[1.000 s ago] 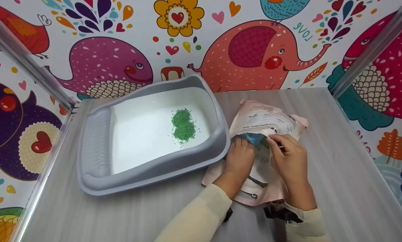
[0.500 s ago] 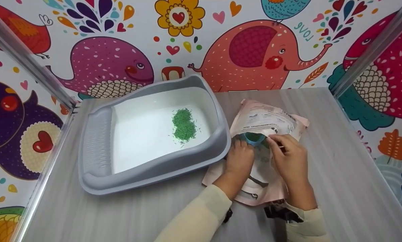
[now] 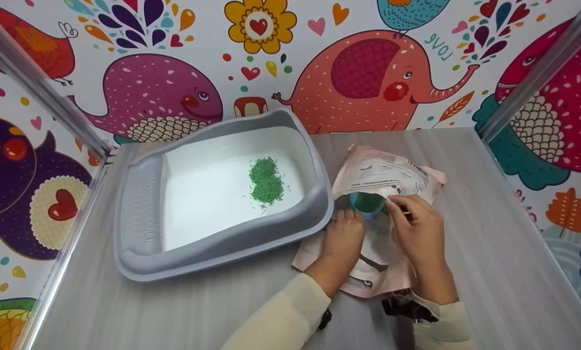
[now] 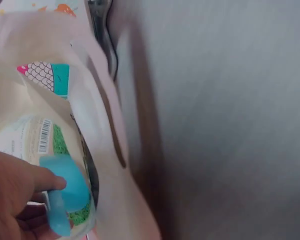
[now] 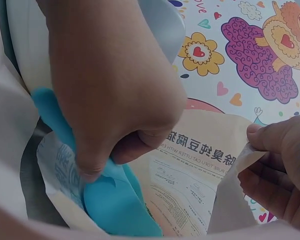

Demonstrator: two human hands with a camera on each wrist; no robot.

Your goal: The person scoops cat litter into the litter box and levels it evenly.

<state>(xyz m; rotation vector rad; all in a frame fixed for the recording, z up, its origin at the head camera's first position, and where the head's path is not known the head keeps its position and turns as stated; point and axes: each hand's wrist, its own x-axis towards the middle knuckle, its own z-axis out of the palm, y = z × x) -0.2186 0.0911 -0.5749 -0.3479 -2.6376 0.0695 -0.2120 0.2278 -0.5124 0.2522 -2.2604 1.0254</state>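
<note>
A blue scoop (image 3: 368, 213) holding green pellets shows in the mouth of a pink cat litter bag (image 3: 385, 167) lying on the table. My left hand (image 3: 343, 238) grips the scoop's handle; in the left wrist view, thumb and fingers close round the blue scoop (image 4: 75, 185). In the right wrist view the left hand (image 5: 115, 90) reaches down from above onto the scoop (image 5: 115, 205). My right hand (image 3: 419, 226) pinches the bag's torn edge between thumb and fingers, holding the mouth apart. Part of the scoop is hidden by the bag's upper edge.
Left of the bag stands a grey litter box (image 3: 222, 265) with a white inside. A pile of green pellets (image 3: 266, 182) lies in its right half. A patterned wall (image 3: 251, 87) rises behind the table (image 3: 173, 316).
The scoop has tipped level and drawn slightly out of the bag's mouth towards me, and the green pellets in it have come into view. The right hand has stayed put.
</note>
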